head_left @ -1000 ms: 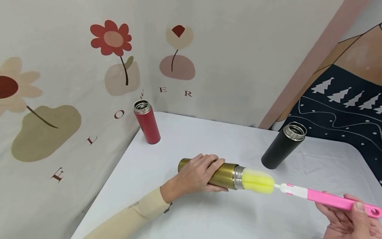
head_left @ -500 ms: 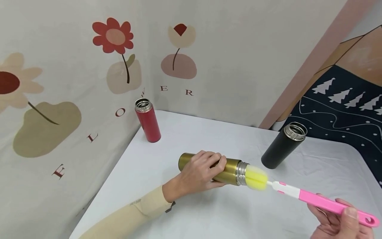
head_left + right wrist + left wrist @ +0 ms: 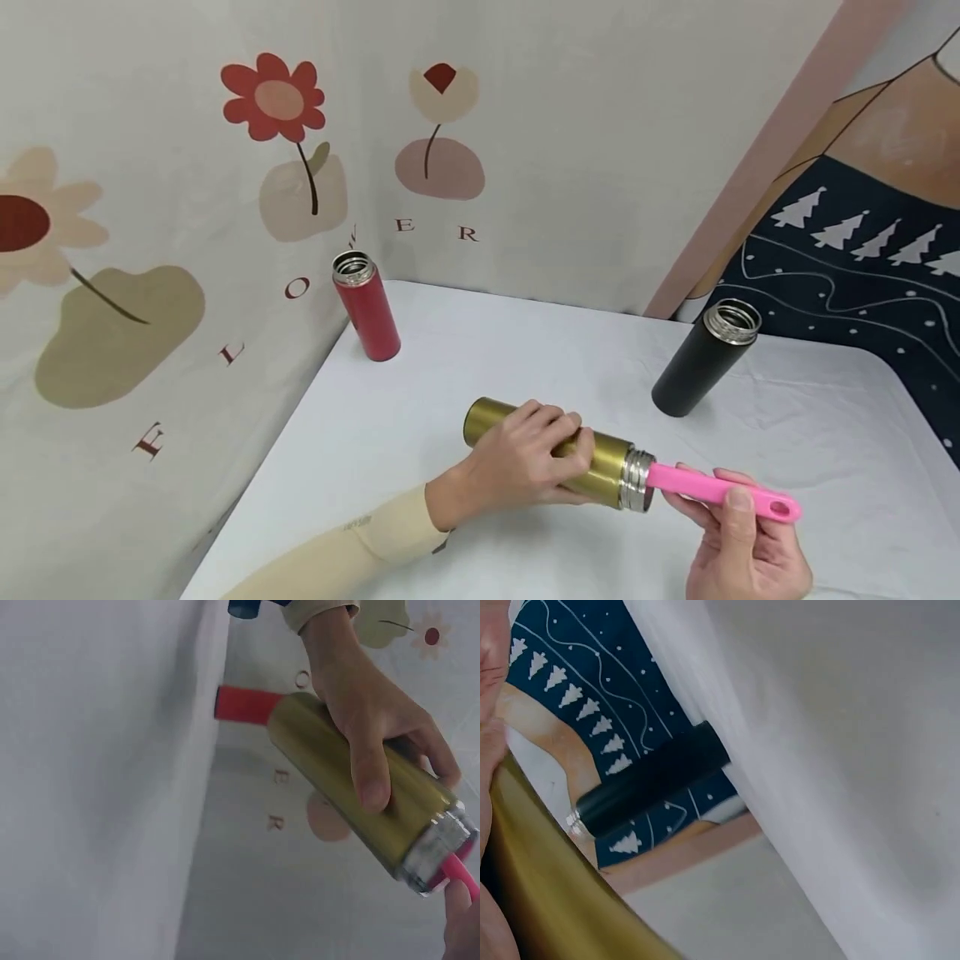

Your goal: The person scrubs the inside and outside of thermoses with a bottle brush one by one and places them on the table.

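A gold flask [image 3: 600, 468] lies on its side above the white table [image 3: 480, 358], its steel mouth [image 3: 638, 481] pointing right. My left hand [image 3: 525, 462] grips its middle, fingers over the top and thumb beneath; the same grip shows in the right wrist view on the gold flask [image 3: 330, 761]. My right hand [image 3: 738, 542] holds a pink brush handle [image 3: 720, 492] by its end. The brush head is hidden inside the flask. In the left wrist view the gold flask [image 3: 555, 900] fills the lower left corner.
A red flask [image 3: 366, 307] stands open at the table's back left, near the flower-printed wall cloth. A black flask [image 3: 701, 358] stands open at the back right. A dark cloth with white trees [image 3: 862, 258] hangs on the right.
The yellow sponge head, which stuck out of the flask's mouth a second ago, has gone fully inside. My right hand has pushed the pink handle leftward, close to the mouth.
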Demonstrator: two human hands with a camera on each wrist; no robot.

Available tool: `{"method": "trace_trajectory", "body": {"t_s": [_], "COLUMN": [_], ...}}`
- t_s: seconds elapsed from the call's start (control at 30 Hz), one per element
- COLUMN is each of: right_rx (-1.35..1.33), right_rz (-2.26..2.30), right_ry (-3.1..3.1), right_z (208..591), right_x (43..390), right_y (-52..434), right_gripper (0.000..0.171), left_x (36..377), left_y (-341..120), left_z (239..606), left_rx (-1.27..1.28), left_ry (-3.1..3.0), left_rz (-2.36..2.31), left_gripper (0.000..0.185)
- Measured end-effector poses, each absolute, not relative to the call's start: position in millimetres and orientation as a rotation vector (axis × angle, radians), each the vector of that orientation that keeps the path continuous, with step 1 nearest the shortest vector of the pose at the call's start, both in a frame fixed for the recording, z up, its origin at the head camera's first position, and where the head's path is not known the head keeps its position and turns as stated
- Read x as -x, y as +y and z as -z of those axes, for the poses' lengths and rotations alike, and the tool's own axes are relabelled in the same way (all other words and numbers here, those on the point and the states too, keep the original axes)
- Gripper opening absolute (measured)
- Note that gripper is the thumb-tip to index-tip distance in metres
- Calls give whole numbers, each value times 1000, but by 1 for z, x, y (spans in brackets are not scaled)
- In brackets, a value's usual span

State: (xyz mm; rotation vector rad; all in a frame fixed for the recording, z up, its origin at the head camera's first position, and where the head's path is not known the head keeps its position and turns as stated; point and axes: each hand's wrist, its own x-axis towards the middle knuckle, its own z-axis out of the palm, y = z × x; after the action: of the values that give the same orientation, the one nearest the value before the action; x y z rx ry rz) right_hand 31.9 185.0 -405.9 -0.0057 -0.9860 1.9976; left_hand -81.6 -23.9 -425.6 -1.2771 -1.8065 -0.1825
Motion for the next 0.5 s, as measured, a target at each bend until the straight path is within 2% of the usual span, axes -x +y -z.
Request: {"method": "trace_trajectory", "body": {"t_s": [0.2,0.37,0.5], "right_rx": [109,212,268], "right_rz": [-1959,-1984,-1985], "right_ry": [-1031,-901,-863], "right_z": [404,397,392], "right_x": [-34,-32,-29], "right_y": [192,212,228], "right_gripper": [22,27,39], "left_x": [79,83,87], "left_y": [-17,-33,-36], "left_z": [429,429,428], "left_rx": [1262,1264,1229], "left_ry": [-1916,-2033,-2050], "left_rz": [223,335,382], "left_gripper": [82,78,75]}}
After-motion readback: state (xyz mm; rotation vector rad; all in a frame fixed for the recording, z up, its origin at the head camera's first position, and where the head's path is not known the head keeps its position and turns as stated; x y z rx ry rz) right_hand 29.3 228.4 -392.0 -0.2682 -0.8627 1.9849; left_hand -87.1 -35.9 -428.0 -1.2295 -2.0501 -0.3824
